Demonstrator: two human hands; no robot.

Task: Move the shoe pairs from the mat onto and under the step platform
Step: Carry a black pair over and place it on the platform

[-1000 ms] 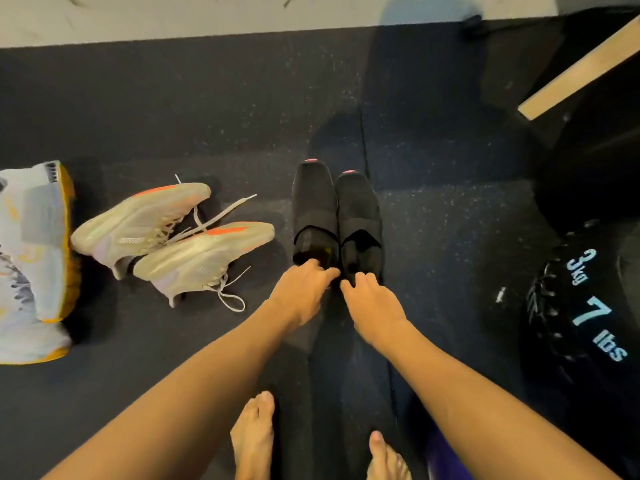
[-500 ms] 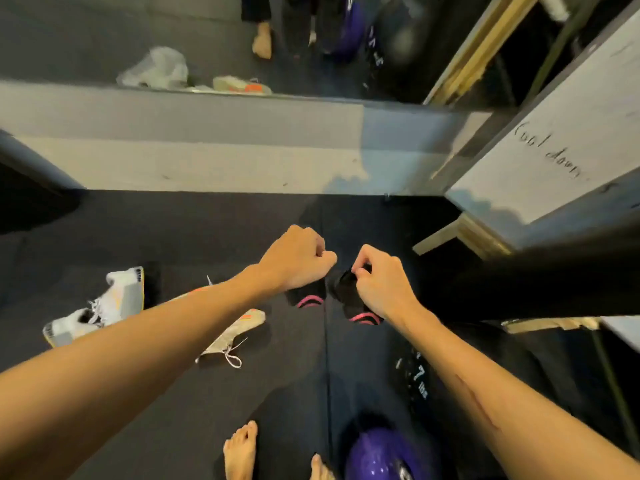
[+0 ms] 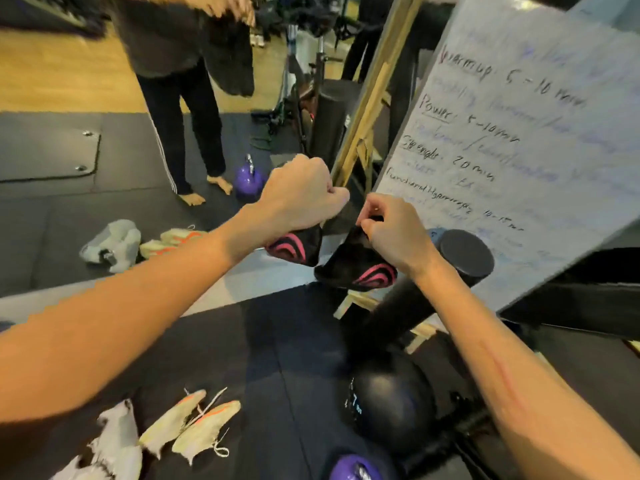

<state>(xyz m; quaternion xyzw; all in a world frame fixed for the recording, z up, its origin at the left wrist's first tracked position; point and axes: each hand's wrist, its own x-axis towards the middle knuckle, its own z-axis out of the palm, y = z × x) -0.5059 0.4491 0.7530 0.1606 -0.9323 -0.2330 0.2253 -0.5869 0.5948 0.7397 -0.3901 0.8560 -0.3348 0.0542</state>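
While each of the hands is clenched on one black shoe, left hand [image 3: 301, 195] gripping the left shoe [image 3: 294, 245] and right hand [image 3: 394, 230] pinching the right shoe [image 3: 356, 268], both hang above the mat [image 3: 242, 358]. Carrying them level and together should help; the step platform isn't visible.

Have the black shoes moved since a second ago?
Yes. The black shoes were side by side on the mat near the cream sneakers. Now the left hand and right hand hold them up off the mat.
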